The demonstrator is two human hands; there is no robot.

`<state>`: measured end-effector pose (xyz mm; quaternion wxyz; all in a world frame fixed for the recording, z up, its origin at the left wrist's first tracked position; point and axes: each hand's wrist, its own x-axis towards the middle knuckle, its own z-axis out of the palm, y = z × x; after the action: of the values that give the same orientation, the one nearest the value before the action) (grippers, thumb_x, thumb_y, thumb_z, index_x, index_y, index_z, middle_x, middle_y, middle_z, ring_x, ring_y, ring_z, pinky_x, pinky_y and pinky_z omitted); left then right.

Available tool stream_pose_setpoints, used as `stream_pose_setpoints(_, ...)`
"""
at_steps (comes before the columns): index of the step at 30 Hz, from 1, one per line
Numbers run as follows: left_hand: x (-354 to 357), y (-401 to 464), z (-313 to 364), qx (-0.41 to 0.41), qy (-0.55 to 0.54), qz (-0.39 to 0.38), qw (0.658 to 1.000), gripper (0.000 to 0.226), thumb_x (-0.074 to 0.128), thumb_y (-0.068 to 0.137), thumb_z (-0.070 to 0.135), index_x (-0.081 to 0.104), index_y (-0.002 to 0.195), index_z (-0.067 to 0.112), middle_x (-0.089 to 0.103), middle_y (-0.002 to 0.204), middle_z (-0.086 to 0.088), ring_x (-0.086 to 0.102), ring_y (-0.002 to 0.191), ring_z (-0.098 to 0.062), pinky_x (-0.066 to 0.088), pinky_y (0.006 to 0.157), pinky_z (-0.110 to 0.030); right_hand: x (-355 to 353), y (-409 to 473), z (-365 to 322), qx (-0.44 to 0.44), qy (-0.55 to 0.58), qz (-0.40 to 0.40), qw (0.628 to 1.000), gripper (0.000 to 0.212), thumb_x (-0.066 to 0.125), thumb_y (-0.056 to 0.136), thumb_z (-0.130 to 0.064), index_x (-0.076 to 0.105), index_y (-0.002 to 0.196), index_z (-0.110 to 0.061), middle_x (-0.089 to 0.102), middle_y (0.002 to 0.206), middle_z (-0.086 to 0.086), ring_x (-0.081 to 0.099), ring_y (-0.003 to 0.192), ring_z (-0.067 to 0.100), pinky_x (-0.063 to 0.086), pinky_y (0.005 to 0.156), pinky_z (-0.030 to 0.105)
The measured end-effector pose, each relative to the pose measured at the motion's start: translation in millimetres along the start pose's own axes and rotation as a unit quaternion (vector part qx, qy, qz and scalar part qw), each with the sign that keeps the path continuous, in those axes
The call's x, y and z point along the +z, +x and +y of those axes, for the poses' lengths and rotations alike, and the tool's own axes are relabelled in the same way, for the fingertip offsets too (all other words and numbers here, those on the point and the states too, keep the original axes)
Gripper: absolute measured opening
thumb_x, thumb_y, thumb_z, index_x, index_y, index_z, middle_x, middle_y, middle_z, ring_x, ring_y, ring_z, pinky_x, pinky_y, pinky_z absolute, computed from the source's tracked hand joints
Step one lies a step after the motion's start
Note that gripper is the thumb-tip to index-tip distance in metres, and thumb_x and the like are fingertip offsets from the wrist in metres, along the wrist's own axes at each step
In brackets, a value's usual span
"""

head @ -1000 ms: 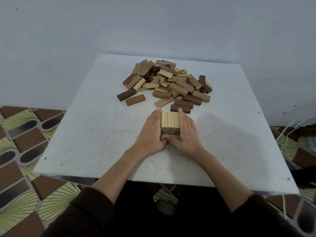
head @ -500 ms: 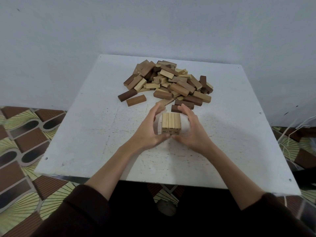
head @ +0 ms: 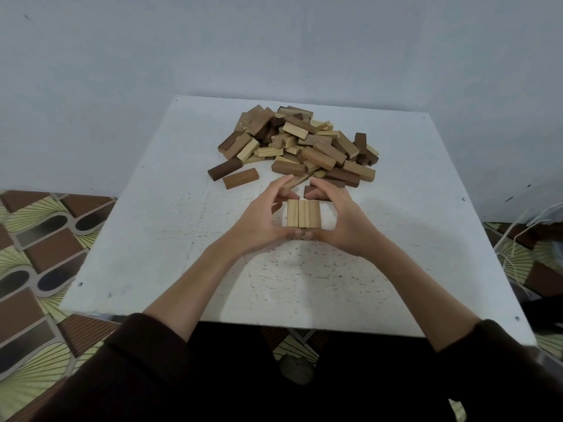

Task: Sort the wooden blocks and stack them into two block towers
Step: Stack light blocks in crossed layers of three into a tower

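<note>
A small stack of pale blocks (head: pixel 303 213) stood on the white table (head: pixel 170 226), its top layer three pale blocks laid side by side with long edges touching, and everything else is placed here from that stack. Just left of it the left hand (head: pixel 259 222) curved round without clearly touching, fingers arched over its far left corner and thumb tucked at its near edge; just right of it the right hand (head: pixel 344 222) mirrored this, and the two thumbs nearly met in front of the stack. Both sets of fingers were loosely curled and a little apart, pinching nothing. Behind the stack, near the fingertips, lay the unsorted pile of blocks (head: pixel 300 144), pale, mid-brown and dark pieces jumbled together, with a dark block (head: pixel 224 169) and a reddish-brown block (head: pixel 240 178) lying apart to the stack's far left. The blocks looked rigid, light and smooth-sided, so each probably slides easily against its neighbour and a layer can be nudged out of line by a careless touch. A single block is likely best pinched across its two long faces near the middle; squaring the stack probably calls for flat, even pressure on opposite sides at once.
</note>
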<state>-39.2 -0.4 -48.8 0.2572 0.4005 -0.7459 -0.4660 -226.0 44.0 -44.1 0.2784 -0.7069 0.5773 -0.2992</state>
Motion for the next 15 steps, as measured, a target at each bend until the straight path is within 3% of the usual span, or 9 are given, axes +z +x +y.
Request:
stream_pose_setpoints(3, 0.4, 0.2, 0.2, 0.001, -0.001, 0.003, 1.000, 0.095, 0.083, 0.069, 0.017, 0.027, 0.146, 0.019, 0.054, 0.121, 0.006, 0.047, 0.120, -0.004, 0.033, 0.109, -0.024, 0.1, 0.3, -2.3, -0.002, 0.000, 0.001, 1.000, 0.093, 0.082, 0.070, -0.028, 0.029, 0.145, -0.013, 0.051, 0.118, -0.006, 0.037, 0.120, 0.014, 0.026, 0.094, 0.023)
stream_pose_setpoints(10, 1.6, 0.0, -0.5, 0.006, -0.005, 0.008, 1.000, 0.094, 0.083, 0.070, 0.017, 0.027, 0.146, 0.017, 0.056, 0.119, 0.004, 0.049, 0.119, -0.005, 0.035, 0.109, -0.028, 1.8, 1.7, -2.2, -0.005, -0.005, 0.005, 1.000, 0.092, 0.083, 0.069, -0.025, 0.031, 0.144, -0.013, 0.054, 0.116, -0.005, 0.040, 0.119, 0.017, 0.030, 0.096, 0.027)
stream_pose_setpoints(15, 1.7, 0.0, -1.7, 0.005, -0.009, 0.006, 1.000, 0.096, 0.083, 0.070, 0.019, 0.026, 0.147, 0.017, 0.055, 0.117, 0.009, 0.048, 0.117, 0.003, 0.034, 0.104, -0.018, 2.3, 2.1, -1.7, 0.002, 0.002, 0.000, 1.000, 0.093, 0.083, 0.069, -0.027, 0.030, 0.144, -0.014, 0.053, 0.116, -0.007, 0.040, 0.118, 0.014, 0.027, 0.091, 0.013)
